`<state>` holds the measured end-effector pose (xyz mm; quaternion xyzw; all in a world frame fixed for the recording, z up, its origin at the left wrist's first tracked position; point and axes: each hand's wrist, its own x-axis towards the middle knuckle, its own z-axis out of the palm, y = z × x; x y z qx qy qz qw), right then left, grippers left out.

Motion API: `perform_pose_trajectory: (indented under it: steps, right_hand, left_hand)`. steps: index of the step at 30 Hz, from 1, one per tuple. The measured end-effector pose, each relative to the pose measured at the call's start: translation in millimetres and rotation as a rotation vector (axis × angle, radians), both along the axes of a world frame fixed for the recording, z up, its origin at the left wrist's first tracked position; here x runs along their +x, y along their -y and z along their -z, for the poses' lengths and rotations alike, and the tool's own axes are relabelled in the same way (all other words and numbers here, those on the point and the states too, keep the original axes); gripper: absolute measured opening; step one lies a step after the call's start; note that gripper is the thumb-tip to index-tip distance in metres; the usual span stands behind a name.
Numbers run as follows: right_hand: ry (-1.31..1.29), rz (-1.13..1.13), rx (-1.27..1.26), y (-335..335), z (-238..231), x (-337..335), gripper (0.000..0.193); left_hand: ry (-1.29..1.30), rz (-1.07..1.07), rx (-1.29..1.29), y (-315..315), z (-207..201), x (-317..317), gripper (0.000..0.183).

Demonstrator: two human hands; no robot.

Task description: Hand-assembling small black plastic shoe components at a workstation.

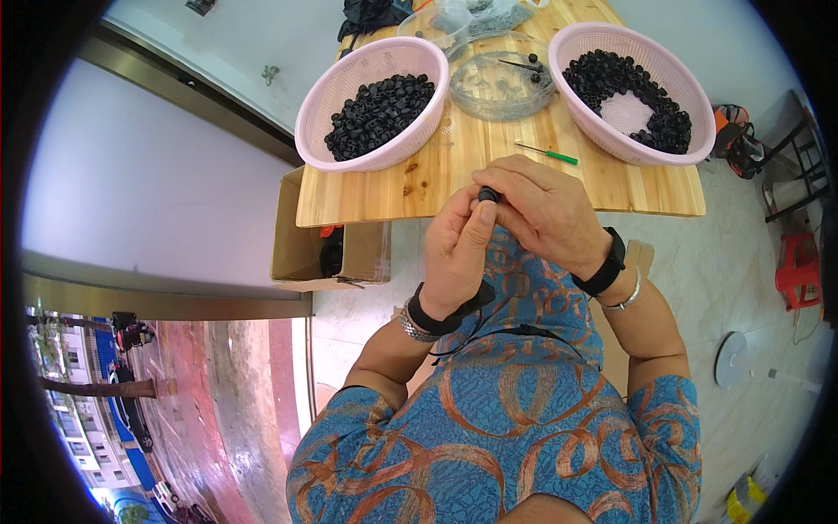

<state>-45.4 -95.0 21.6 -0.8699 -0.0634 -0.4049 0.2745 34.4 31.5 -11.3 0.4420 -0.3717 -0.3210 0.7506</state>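
Between my hands, just off the table's near edge, is a small round black part [488, 195]; its exact kind cannot be made out. My left hand [458, 240] pinches it with thumb and fingers. From the other side my right hand [546, 205] closes on it too, its fingertips meeting those of the left. Many small black parts [380, 113] fill a pink basket [311, 131] at the left of the table. A second pink basket [704, 113] at the right holds more black pieces [602, 74], with a bare patch of its floor showing.
A green-handled screwdriver [561, 157] lies on the wooden table [419, 188] beyond my hands. Behind it stands a round clear tray [497, 112] with small pieces and a dark pointed tool. A cardboard box [292, 236] sits below at left; a red stool [796, 271] stands far right.
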Motion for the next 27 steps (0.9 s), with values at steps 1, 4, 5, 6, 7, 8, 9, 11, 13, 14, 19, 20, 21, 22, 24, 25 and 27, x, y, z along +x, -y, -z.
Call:
perform_pose_trajectory:
  steps: [1,4,5,6,7,8,9,11,13,14,19,20,21,22,24,25,27]
  right_hand:
    - [0.016,-0.001,-0.005,-0.4,0.7,1.5,0.032]
    - [0.019,0.03,-0.016,-2.3,3.7,5.7,0.032]
    - [0.019,0.029,-0.017,-2.8,5.8,7.8,0.032]
    - [0.027,0.037,-0.011,-3.4,8.7,10.3,0.032]
    - [0.036,0.046,-0.005,-3.8,11.6,12.5,0.032]
    - [0.035,0.044,-0.007,-3.9,14.0,13.7,0.032]
    - [0.057,0.029,0.04,-3.9,16.3,14.7,0.031]
    - [0.077,0.01,0.083,-2.8,18.3,15.8,0.031]
    - [0.055,-0.076,0.28,-0.4,18.8,15.7,0.029]
    - [0.054,-0.076,0.277,-0.1,18.8,15.6,0.029]
    - [0.032,-0.057,0.142,5.2,14.8,12.8,0.029]
    - [0.031,-0.059,0.141,4.4,13.9,12.0,0.029]
    - [0.008,-0.036,0.161,2.6,13.1,11.0,0.03]
    - [-0.015,-0.014,0.18,0.3,12.2,9.8,0.032]
    - [-0.005,-0.062,0.408,-5.9,10.6,7.7,0.031]
    - [0.006,-0.11,0.637,-8.1,10.3,6.8,0.031]
    - [0.062,-0.087,0.661,-7.9,15.9,4.1,0.031]
  left_hand:
    - [0.0,-0.002,-0.001,0.7,0.6,-0.9,0.025]
    - [-0.014,-0.078,-0.046,4.8,1.7,-5.6,0.023]
    - [-0.024,-0.11,-0.067,6.6,2.6,-6.3,0.023]
    - [-0.034,-0.142,-0.088,7.8,3.4,-6.6,0.024]
    - [-0.035,-0.145,-0.09,8.6,4.0,-6.6,0.024]
    - [-0.024,-0.164,-0.1,9.5,4.3,-7.0,0.023]
    - [-0.014,-0.183,-0.111,10.1,4.1,-7.1,0.022]
    - [0.061,-0.183,-0.052,9.7,-0.3,-3.8,0.022]
    - [0.135,-0.183,0.007,9.1,-4.9,1.4,0.021]
    - [0.061,-0.115,0.032,8.7,-6.2,4.0,0.023]
    - [-0.221,0.056,0.015,2.5,-23.7,4.9,0.029]
    - [-0.194,0.077,0.03,4.2,-22.3,7.8,0.03]
    - [-0.166,0.097,0.046,5.0,-20.9,10.3,0.031]
    - [-0.167,0.095,0.045,4.6,-19.8,12.0,0.031]
    - [-0.315,0.121,0.032,4.2,-17.6,16.0,0.031]
    - [-0.315,0.12,0.031,3.4,-18.8,16.5,0.031]
    - [-0.428,0.099,-0.004,3.2,-23.5,14.4,0.035]
